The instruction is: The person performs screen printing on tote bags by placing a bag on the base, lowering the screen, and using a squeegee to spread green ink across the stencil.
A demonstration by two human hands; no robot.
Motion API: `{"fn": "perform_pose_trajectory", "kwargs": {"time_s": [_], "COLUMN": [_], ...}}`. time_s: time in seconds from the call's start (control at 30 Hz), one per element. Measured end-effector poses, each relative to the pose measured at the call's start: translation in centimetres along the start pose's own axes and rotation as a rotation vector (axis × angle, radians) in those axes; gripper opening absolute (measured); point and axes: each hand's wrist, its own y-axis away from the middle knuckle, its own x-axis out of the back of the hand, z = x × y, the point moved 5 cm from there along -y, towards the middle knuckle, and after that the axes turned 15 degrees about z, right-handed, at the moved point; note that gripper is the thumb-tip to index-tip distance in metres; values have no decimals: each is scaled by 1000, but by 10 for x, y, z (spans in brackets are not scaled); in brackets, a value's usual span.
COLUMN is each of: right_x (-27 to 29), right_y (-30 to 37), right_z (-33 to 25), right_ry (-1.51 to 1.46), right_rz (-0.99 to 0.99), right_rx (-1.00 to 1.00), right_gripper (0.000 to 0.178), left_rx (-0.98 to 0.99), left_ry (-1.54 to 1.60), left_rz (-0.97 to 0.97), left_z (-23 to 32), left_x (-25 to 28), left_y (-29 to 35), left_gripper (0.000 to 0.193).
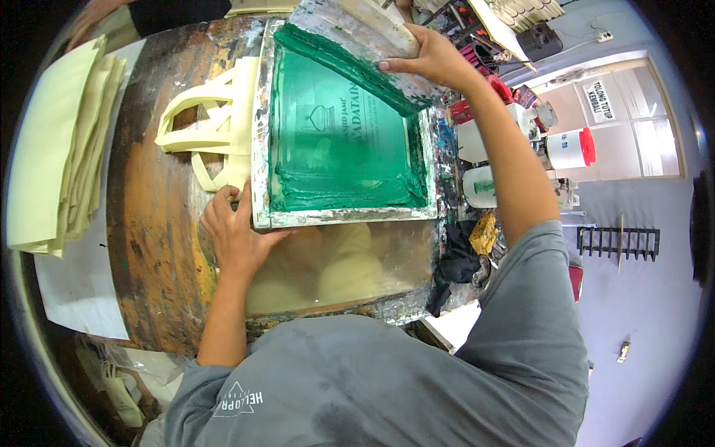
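Observation:
A screen printing frame (345, 216) with white, paint-stained edges lies on the table. Its mesh (335, 160) is coated in green ink and carries a dark printed design. My right hand (426, 61) grips a wide squeegee (350, 56), which is tilted at the frame's far end with thick green ink along its blade. At the near left corner, my left hand (240, 232) holds the frame between thumb and fingers. A pale yellow cloth bag (244, 112) lies partly under the frame, its handles sticking out to the left.
The worn wooden table (156, 246) is stained with paint. At its left edge sits a stack of pale yellow bags (56, 149). On the right are a white container with a red lid (570, 149), a white tub (479, 186), a yellow sponge (484, 232) and dark cloth (460, 261).

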Motion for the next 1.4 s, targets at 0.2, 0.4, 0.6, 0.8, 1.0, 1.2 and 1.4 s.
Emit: {"fn": "perform_pose_trajectory", "kwargs": {"time_s": [0.2,0.4,0.6,0.8,1.0,1.2,1.4], "right_x": [-1,6,-95,-62,-19,-1,-27], "right_y": [-19,-25,12,-27,-31,20,101], "right_z": [-15,-24,25,59,23,-12,-52], "right_ry": [527,616,865,469,511,459,312], "right_rz": [253,438,433,296,312,321,82], "right_rx": [141,352,327,294,258,262,196], "right_gripper": [73,48,26,47,50,51,49], "left_rx": [25,15,39,40,36,-10,-5], "left_ry": [-3,-5,8,11,-9,19,28], "left_rz": [-48,-64,-89,-87,-67,15,2], "left_z": [0,1,-1,1,-2,-1,1], "left_x": [1,3,2,3,-1,-1,1], "left_y": [-1,-4,-3,-4,1,0,-1], "left_gripper": [112,111,113,113,117,113,113]}}
